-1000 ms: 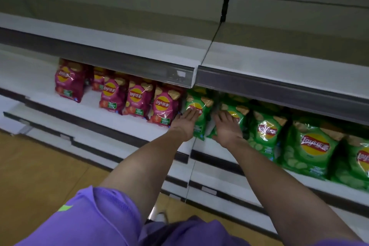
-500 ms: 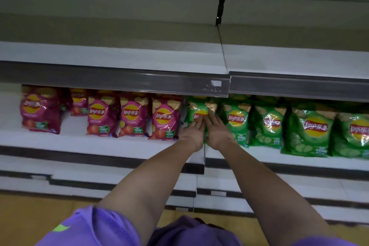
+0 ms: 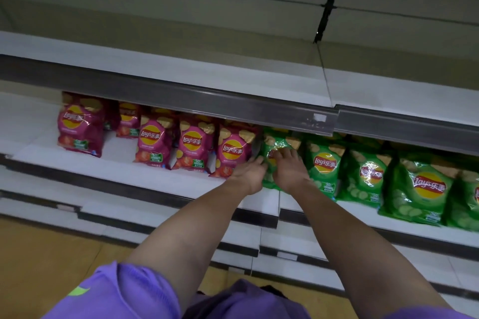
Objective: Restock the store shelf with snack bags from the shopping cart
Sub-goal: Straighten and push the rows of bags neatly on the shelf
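Snack bags on store shelf, green and red, both hands on one green bag.

Green snack bag (image 3: 275, 149) stands upright at the left end of the green row (image 3: 368, 173) on the store shelf (image 3: 145, 176), just beside the nearest red bag (image 3: 233, 153) at its 9 o'clock. Left hand (image 3: 250, 172) has fingers curled at the bag's left edge; right hand (image 3: 289, 169) lies across its front, fingers spread. How firm either hold is cannot be told. Red row (image 3: 160, 142) extends toward 9 o'clock. Purple sleeve (image 3: 116, 292) at 6 o'clock.
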Action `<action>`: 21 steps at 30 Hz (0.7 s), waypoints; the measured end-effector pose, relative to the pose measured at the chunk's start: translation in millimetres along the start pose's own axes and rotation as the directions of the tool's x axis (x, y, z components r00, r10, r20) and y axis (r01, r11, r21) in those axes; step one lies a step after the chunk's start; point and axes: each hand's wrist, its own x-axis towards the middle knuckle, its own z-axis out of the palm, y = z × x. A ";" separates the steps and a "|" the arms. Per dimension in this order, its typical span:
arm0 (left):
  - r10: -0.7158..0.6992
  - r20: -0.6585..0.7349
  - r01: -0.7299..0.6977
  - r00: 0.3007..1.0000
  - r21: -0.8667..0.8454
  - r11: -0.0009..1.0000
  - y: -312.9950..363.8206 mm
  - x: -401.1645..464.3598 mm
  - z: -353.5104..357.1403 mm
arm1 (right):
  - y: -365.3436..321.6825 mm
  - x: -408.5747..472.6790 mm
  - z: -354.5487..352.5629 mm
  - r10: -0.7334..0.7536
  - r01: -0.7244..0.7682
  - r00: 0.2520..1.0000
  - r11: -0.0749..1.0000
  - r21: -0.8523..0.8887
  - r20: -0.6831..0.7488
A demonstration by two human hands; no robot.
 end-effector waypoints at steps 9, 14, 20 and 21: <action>-0.299 -0.062 0.298 0.952 -0.028 0.954 -83.5 -53.8 -19.2 | -51.9 8.9 -0.4 -0.210 0.213 0.975 0.976 0.045 -0.069; -0.307 -0.050 0.307 0.950 -0.014 0.952 -116.3 -65.5 -5.8 | -87.4 12.9 10.6 -0.209 0.211 0.977 0.977 0.030 -0.040; -0.234 0.051 0.234 0.971 0.005 0.972 -150.2 -54.7 9.8 | -129.2 23.5 23.6 -0.098 0.097 0.993 0.995 0.024 0.068; -0.210 0.071 0.209 0.975 0.022 0.978 -156.1 -53.2 11.9 | -134.3 23.9 27.2 -0.060 0.061 0.994 0.998 -0.006 0.089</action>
